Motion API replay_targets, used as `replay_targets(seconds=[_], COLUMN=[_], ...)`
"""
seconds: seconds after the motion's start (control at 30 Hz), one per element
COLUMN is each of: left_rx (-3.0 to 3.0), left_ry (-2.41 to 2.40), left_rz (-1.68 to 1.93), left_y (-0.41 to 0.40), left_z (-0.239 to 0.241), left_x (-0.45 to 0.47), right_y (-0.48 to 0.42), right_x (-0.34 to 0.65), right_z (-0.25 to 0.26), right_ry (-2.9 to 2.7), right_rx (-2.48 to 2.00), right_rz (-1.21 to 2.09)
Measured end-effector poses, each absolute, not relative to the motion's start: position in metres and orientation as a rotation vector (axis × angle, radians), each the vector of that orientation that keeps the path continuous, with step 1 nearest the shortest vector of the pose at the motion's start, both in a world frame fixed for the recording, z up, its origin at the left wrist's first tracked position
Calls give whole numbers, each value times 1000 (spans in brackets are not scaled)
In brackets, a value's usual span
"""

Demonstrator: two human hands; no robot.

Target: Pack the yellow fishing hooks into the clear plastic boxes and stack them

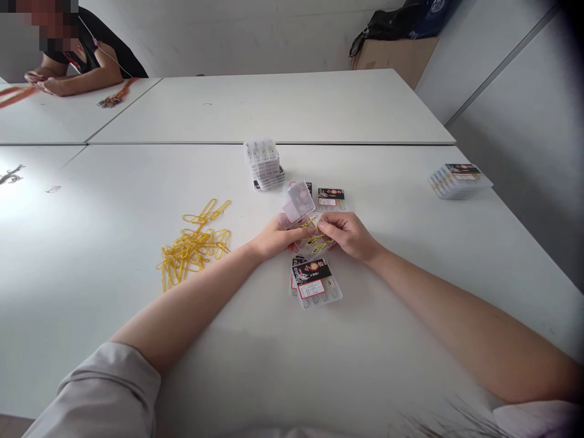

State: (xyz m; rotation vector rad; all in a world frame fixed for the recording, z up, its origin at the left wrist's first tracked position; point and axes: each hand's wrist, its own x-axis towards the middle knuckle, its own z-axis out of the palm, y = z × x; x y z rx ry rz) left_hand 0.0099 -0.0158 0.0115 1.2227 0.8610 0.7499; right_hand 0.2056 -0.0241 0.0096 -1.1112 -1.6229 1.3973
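Note:
My left hand (287, 234) grips a clear plastic hook box (300, 202) whose lid stands raised. Yellow line with hooks (316, 243) lies in its compartments. At the box's right side, the thumb and fingers of my right hand (344, 234) are pinched together by the yellow line; what exactly sits between the fingertips is too small to make out. Just below my hands, a labelled hook box (316, 283) overlaps another on the table. Beyond them, one more labelled box (331, 199) lies flat, with a second partly hidden behind the raised lid.
A stack of clear hook boxes (263, 164) stands beyond my left hand. Yellow looped lines (194, 249) lie in a heap to the left. More boxes (460, 180) are stacked near the right edge. Across the table a person (86, 67) handles orange strands.

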Motion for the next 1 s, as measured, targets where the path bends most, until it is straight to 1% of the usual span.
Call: replay_targets(seconds=[0.2,1.0], left_rx=[1270,1263], left_ry=[883,936], left_rz=[740,717], left_y=[-16,-15], left_z=[11,9], left_x=[9,9], right_y=[-22,-24], right_x=[206,206], right_z=[10,9], right_ry=[-1653,-1631], right_rx=[-1066,-1085], right_rz=[1448,1453])
